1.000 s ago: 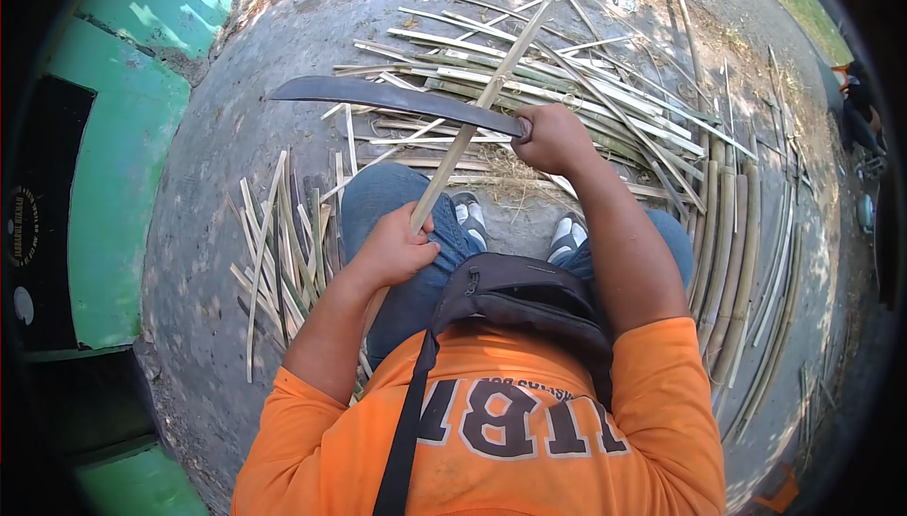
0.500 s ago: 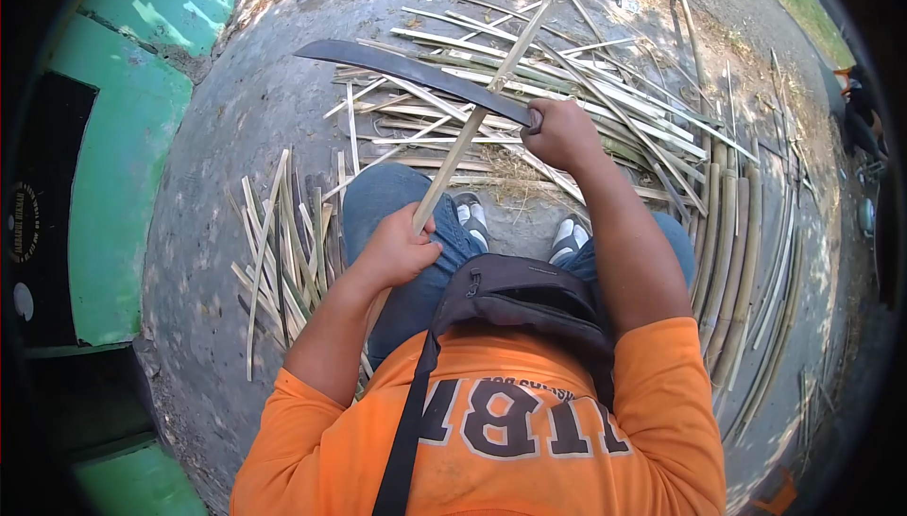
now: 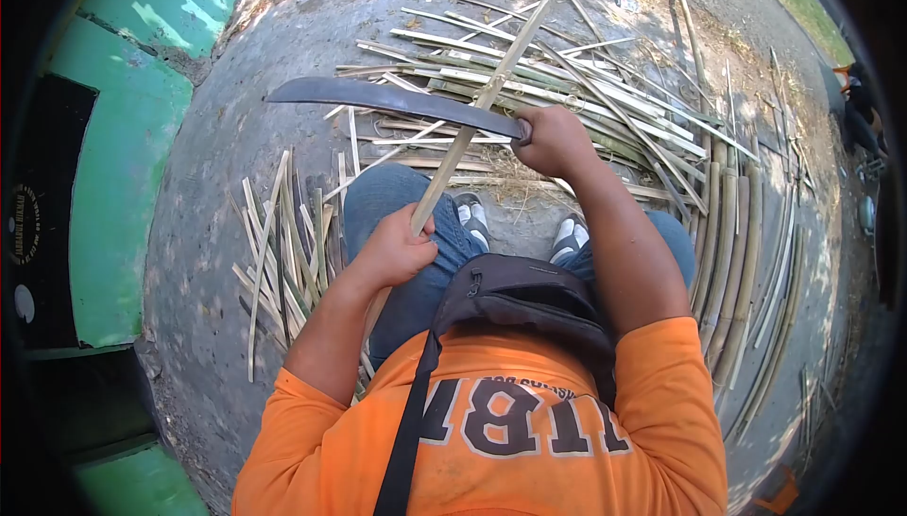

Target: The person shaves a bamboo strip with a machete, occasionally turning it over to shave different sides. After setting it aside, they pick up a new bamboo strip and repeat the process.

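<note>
Bamboo strip tip beyond top edge, perhaps.

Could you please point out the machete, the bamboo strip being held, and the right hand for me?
machete [image 3: 378,97]: head view, middle of the blade.
bamboo strip [image 3: 501,70]: head view, shaft above the blade.
right hand [image 3: 553,140]: head view, back of the hand.

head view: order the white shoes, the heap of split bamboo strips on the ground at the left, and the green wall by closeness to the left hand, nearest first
1. white shoes, just right of the left hand, below the knees.
2. heap of split bamboo strips, on the ground to the hand's left, beside the leg.
3. green wall, at the far left edge, beyond the strips.
</note>
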A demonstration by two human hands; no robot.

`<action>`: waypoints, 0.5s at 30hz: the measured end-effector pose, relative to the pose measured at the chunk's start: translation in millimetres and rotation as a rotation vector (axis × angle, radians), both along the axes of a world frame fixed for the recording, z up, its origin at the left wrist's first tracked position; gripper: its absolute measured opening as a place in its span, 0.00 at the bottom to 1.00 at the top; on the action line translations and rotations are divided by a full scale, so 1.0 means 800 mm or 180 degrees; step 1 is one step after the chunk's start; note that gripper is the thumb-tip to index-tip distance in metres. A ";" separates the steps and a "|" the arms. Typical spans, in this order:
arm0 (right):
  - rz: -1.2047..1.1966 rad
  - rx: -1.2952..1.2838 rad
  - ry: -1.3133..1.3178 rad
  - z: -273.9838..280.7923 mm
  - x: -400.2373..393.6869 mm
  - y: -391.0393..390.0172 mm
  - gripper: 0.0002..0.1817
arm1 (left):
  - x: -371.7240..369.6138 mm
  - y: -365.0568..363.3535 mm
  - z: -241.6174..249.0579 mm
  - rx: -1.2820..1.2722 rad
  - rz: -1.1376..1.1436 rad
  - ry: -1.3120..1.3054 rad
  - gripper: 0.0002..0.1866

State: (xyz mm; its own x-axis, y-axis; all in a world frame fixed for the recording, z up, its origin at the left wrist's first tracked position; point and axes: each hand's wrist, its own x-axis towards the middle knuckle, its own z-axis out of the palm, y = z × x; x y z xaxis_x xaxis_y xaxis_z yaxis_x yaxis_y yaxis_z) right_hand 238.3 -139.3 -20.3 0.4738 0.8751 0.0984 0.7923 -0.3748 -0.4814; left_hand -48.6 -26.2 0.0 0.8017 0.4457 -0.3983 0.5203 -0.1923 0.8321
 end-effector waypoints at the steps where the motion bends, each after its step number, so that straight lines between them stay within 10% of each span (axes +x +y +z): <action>1: -0.0170 0.0071 0.0188 -0.003 0.007 0.000 0.10 | 0.002 -0.001 0.003 0.0003 0.0032 0.0038 0.12; 15: 0.0238 -0.0105 -0.0278 0.008 -0.016 -0.002 0.09 | -0.005 0.005 -0.014 0.0103 -0.0070 -0.0031 0.12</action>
